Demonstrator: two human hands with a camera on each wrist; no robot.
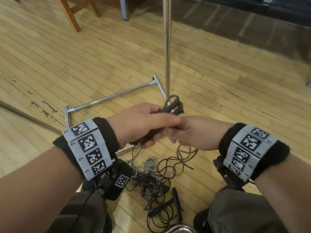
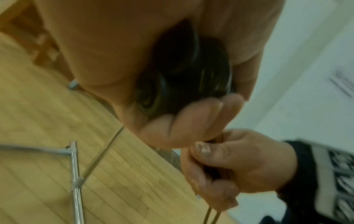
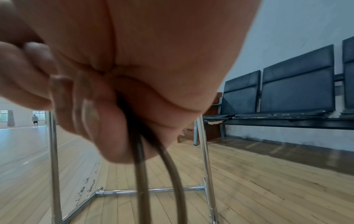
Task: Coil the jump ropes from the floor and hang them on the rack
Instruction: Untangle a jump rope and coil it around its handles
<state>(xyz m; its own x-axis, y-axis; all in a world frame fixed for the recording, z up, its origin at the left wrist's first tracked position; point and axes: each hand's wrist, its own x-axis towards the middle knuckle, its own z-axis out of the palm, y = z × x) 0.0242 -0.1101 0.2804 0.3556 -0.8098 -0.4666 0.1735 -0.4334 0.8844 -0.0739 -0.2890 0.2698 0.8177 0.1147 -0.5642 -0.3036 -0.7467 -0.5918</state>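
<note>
My left hand [image 1: 148, 121] grips a bundle of coiled dark jump rope [image 1: 174, 105] with its handles, the loops sticking out past the fingers; the left wrist view shows the bundle [image 2: 184, 72] deep in the palm. My right hand [image 1: 183, 132] touches the left and pinches two strands of the same rope [image 3: 141, 171], which hang down to the floor. More ropes lie tangled on the floor [image 1: 151, 182] between my knees, with black handles [image 1: 175, 197] among them. The chrome rack [image 1: 167, 47] stands just beyond my hands, its base frame [image 1: 111, 96] on the floor.
Wooden chair legs [image 1: 72, 15] stand at the far left. A row of dark bench seats [image 3: 287, 84] lines the wall to the right. A person [image 3: 35, 120] stands far off across the hall. Wooden floor [image 1: 235, 91] lies bare around the rack.
</note>
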